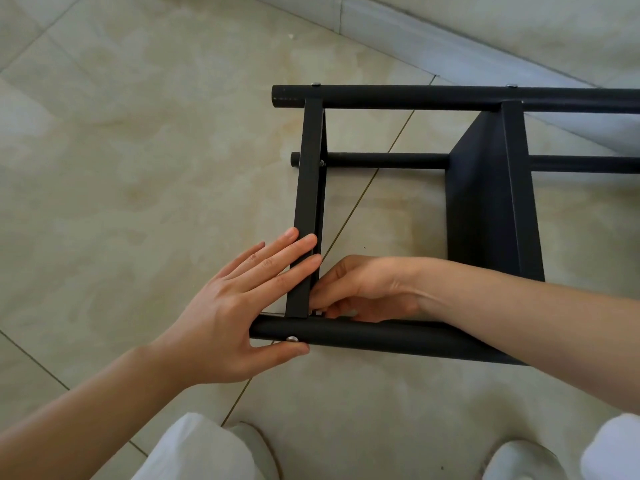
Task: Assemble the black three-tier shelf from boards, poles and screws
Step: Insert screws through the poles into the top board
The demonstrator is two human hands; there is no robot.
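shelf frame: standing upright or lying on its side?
On its side. The poles run level along the floor, and the boards stand on edge between them.

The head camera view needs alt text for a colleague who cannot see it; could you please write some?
A partly assembled black metal shelf lies on its side on a beige tiled floor. The left hand presses flat on the end board and near pole, while the right hand pinches something small at their joint.
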